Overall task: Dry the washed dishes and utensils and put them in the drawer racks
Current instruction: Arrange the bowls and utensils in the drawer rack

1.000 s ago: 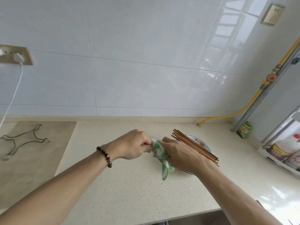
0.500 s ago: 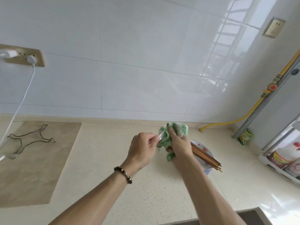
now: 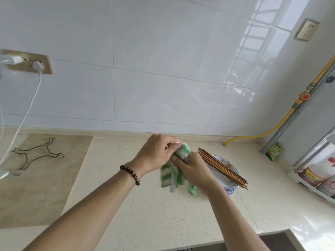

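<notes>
Drying a spoon (image 3: 173, 185) | both hands grip: left hand (image 3: 159, 154) spoon, right hand (image 3: 194, 171) cloth (image 3: 169, 175) | chopsticks (image 3: 223, 168), plates (image 3: 233, 171) seemingly undried; drawer unseen

Pretty bright, soft daylight overall. The glossy wall tiles (image 3: 163, 78) catch a big window reflection upper right, and there's blown-out glare on the table (image 3: 324, 230) at the bottom right corner. Shadows under the arms are faint. Wide-angle lens bends the grout lines and edges noticeably. Slightly soft, compressed look; fine detail on the bottles (image 3: 319, 176) is mushy.
</notes>
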Demonstrator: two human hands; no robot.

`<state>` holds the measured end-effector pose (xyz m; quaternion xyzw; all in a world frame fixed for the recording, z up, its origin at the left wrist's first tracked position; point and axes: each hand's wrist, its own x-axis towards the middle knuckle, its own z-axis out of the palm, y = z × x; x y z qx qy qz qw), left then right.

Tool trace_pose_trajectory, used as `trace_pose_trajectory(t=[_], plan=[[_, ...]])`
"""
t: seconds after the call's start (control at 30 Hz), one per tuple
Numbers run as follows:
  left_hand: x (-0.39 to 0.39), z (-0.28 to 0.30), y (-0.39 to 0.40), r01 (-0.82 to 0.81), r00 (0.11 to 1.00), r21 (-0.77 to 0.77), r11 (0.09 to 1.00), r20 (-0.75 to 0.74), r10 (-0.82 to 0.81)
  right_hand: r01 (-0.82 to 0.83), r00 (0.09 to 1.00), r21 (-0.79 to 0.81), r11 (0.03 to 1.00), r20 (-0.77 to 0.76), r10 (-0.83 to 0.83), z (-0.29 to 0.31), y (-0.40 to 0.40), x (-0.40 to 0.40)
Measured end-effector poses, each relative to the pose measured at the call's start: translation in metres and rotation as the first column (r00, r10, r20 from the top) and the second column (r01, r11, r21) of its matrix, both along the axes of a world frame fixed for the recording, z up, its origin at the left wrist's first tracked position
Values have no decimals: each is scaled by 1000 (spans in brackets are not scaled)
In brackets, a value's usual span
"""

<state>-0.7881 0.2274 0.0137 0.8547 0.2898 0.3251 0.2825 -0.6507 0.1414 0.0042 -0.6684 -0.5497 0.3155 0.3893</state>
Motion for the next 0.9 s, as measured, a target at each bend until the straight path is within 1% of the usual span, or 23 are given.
trace_pose_trajectory(t=[0.07,0.13,0.17,0.27,0.33,0.37,0.47,0.5,0.57,0.63,0.7,0.77,0.83,0.87,0.9], plan=[[1,4,2,16,999,-20,1000,39,-16,-19,989,26,999,-148,23,0,-7,2],[1,5,2,-53,992,-43,998,111,57,-40,957,32,999,-286,47,-2,-18,3],[2,4,3,-110,982,-54,992,147,117,-53,950,23,998,-306,57,-5,-24,3],[3,3,2,-229,951,-99,968,190,244,-76,953,-14,997,-296,69,-12,-38,2],[7,2,-1,-244,940,-118,962,217,265,-86,950,-42,995,-305,69,-11,-40,5],[10,3,-5,-229,945,-109,967,213,248,-74,945,-45,996,-323,55,-8,-39,5],[22,2,-17,-161,970,-15,987,183,161,75,939,18,997,-337,-65,-1,-27,1],[24,4,-17,-160,974,29,987,170,153,111,927,44,993,-365,-87,0,-24,0],[24,10,-9,-189,972,78,979,159,175,71,895,44,997,-444,-45,-2,-24,0],[18,18,2,-233,961,54,971,164,221,-23,889,1,1000,-457,21,-5,-32,4],[14,23,13,-281,940,-19,960,195,279,-76,901,-27,997,-430,57,-6,-39,9],[13,24,18,-298,930,-82,951,200,309,-70,918,-16,997,-392,59,-4,-38,10],[17,25,13,-282,940,-101,954,170,296,-65,934,17,998,-351,67,1,-33,6],[20,24,9,-263,949,-99,960,150,276,-44,933,43,998,-356,57,3,-29,2],[23,22,5,-235,960,-94,967,132,246,9,919,69,998,-394,19,4,-24,-1]])
